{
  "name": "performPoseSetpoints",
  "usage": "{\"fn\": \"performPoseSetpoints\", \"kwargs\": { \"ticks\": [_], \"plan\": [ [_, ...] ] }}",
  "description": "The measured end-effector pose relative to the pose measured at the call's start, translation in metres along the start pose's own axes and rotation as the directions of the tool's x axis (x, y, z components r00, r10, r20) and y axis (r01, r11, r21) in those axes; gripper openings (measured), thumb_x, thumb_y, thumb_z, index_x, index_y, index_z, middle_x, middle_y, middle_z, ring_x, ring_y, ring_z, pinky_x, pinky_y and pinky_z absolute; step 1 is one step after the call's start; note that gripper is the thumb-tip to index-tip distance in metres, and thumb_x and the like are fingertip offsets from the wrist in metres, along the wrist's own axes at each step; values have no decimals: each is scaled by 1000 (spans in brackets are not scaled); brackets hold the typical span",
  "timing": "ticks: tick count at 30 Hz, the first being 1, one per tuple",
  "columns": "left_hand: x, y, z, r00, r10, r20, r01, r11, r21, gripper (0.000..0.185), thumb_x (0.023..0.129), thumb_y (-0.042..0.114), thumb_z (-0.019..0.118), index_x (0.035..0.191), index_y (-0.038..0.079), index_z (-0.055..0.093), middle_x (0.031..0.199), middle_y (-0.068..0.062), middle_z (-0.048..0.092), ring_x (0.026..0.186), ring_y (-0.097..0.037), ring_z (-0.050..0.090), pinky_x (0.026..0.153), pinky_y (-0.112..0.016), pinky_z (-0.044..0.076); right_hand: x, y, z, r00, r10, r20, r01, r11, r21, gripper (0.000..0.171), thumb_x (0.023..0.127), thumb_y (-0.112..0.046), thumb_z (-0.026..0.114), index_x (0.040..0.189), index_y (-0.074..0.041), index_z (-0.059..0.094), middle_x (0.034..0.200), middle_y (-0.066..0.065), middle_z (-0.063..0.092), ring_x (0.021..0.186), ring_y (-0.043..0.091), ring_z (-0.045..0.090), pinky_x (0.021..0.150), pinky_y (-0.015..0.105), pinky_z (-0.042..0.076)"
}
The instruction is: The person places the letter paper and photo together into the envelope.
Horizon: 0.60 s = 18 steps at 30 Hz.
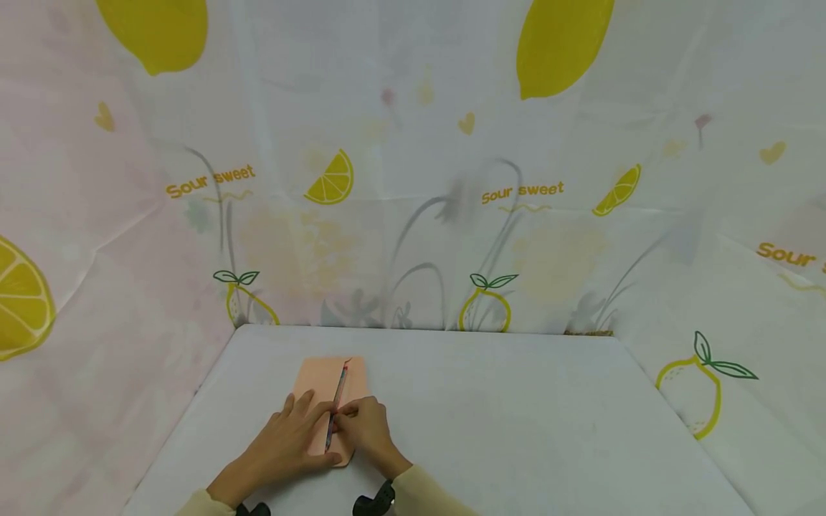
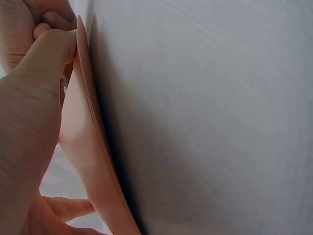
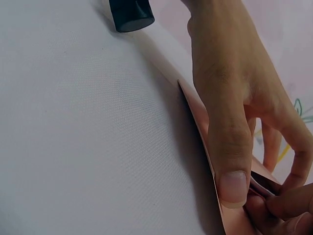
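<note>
Lemon-print sheeting backed a white table where peach paper was pressed flat by the left hand, its center crease apparently pinched by right hand fingers.

The only readable words are on the lemon-printed curtain hung behind and beside the table: "Sour sweet" in orange letters appears at the left and again right of centre. At the far right edge the same print is cut off, showing only "Sour". Nothing else in any view carries legible writing.
</note>
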<state>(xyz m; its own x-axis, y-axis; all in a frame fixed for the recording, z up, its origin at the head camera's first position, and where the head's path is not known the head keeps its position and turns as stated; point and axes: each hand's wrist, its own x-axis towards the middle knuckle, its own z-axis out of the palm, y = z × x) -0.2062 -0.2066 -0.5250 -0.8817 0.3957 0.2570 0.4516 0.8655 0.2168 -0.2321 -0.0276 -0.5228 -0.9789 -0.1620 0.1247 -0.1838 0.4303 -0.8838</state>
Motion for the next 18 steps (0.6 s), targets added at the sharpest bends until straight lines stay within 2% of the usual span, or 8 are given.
{"fn": "performPoseSetpoints", "kwargs": {
  "ticks": [10, 18],
  "plan": [
    [0, 3, -4, 999, -35, 33, 37, 999, -39, 87, 75, 83, 67, 136, 22, 58, 144, -32, 48, 123, -70, 45, 80, -69, 48, -1, -2, 2, 1000, 19, 24, -19, 1000, 24, 9, 88, 0, 72, 88, 0, 80, 67, -5, 72, 63, 0, 63, 53, 18, 46],
    [-1, 1, -1, 999, -30, 27, 31, 999, -30, 85, 77, 82, 67, 137, 23, 58, 144, -32, 48, 122, -69, 46, 80, -68, 49, -3, -1, -1, 998, 45, 37, -46, 998, 36, 7, 86, -3, 74, 89, -2, 81, 68, -6, 72, 66, 0, 62, 54, 19, 47]
  ]
}}
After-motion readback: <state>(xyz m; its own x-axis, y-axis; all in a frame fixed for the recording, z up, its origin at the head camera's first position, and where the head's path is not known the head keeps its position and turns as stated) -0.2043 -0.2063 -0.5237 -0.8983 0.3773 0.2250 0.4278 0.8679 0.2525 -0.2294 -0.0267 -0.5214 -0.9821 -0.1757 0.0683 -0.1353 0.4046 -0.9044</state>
